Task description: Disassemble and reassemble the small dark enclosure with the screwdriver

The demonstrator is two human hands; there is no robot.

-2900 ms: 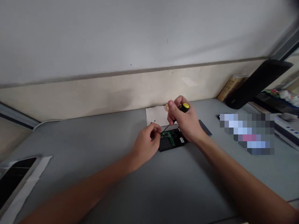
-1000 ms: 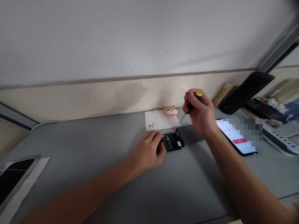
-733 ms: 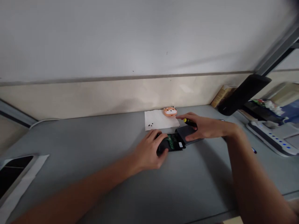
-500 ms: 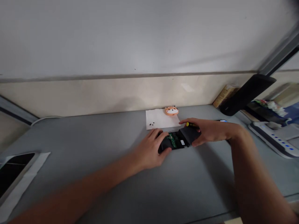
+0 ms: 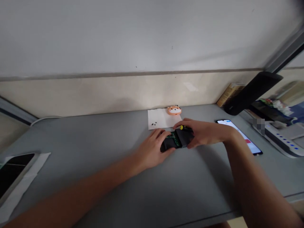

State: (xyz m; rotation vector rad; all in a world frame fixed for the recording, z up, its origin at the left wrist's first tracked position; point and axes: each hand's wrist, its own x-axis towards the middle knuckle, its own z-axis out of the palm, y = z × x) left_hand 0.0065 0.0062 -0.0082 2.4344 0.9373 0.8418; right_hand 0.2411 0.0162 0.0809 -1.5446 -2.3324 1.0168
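My left hand [image 5: 155, 148] grips the left end of a small black electronic device [image 5: 168, 145], its casing open over a green circuit board [image 5: 175, 138]. From the right, my right hand [image 5: 201, 131] holds a black cover [image 5: 184, 137] that meets the device and hides its right part. A slim tool with a yellow end, which looks like a screwdriver [image 5: 181, 127], is tucked in the same hand. Just behind lies white paper [image 5: 161, 115] with several tiny black screws [image 5: 154, 123] on it.
An orange animal-faced case [image 5: 174, 110] sits on the paper's back edge. To the right are a lit phone [image 5: 251, 145], a white power strip [image 5: 282, 142], a black cylinder [image 5: 254, 91] and a box [image 5: 229, 95]. At far left, a dark-screened tablet-like device [image 5: 14, 171] rests on white paper.
My right hand has moved left, bringing the black cover over the part with the white label, which is now hidden. More of the phone shows behind my right wrist.
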